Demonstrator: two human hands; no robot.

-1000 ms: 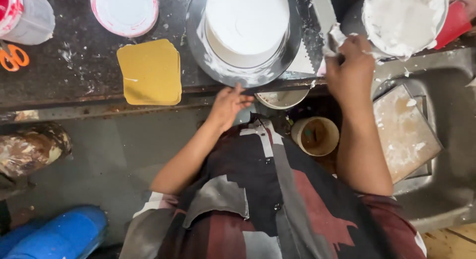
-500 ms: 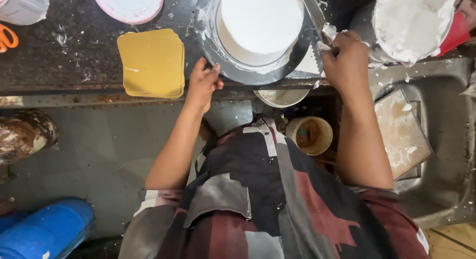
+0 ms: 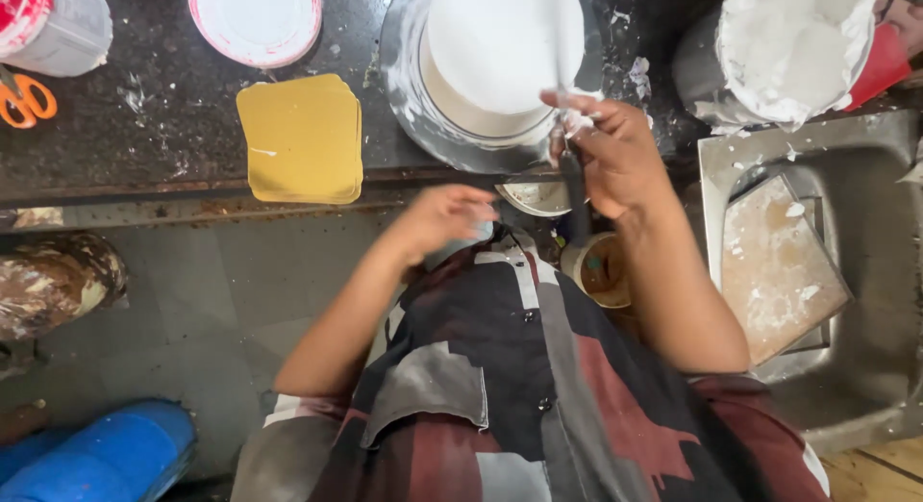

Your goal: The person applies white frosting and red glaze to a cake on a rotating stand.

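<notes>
While the right hand (image 3: 615,156) is clamped around the dark handle of a long flat spatula (image 3: 569,127), its blade runs up and away from the fingers across the white iced cake (image 3: 500,50), blurred along its length. That cake sits on a round metal turntable (image 3: 404,88) just beyond the knuckles. Past the wrist's outer side stands a bucket of white cream (image 3: 788,40), and below it a steel tray (image 3: 865,204) holding a smeared board (image 3: 774,262).

Lower and to the inside of the right hand, the left hand (image 3: 442,218) hangs off the counter edge with fingers loosely curled and holding nothing — it is blurred, touching neither cake nor turntable. Outward from it lies a stack of yellow square boards (image 3: 303,137) on the dark counter (image 3: 144,137); farther on, a pink-rimmed white lid (image 3: 255,19) and orange scissors (image 3: 24,98).
</notes>
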